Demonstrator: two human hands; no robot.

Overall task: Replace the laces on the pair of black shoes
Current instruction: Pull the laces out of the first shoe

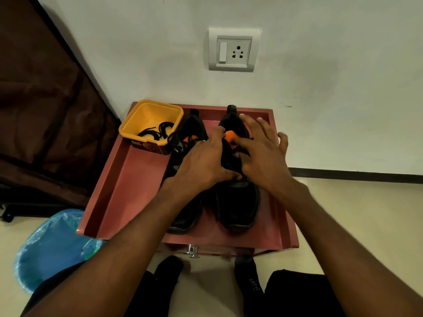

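Observation:
Two black shoes with orange lining stand side by side, toes towards me, on a red tray-topped stand (128,179). The left shoe (183,218) has black laces hanging loose near its tongue. My left hand (201,163) reaches across it and grips the throat of the right shoe (238,207), thumb below and fingers on top. My right hand (263,152) hovers over the same shoe, index finger and thumb pinching at its black lacing by the orange tongue, the other fingers spread. A yellow tub (146,110) at the tray's back left holds spare black laces (158,131).
The stand sits against a white wall with a socket plate (233,50). A dark brown cloth (34,110) hangs at the left, and a blue plastic bag (52,243) lies on the floor beside the stand. My feet in black socks (249,277) are under the front edge.

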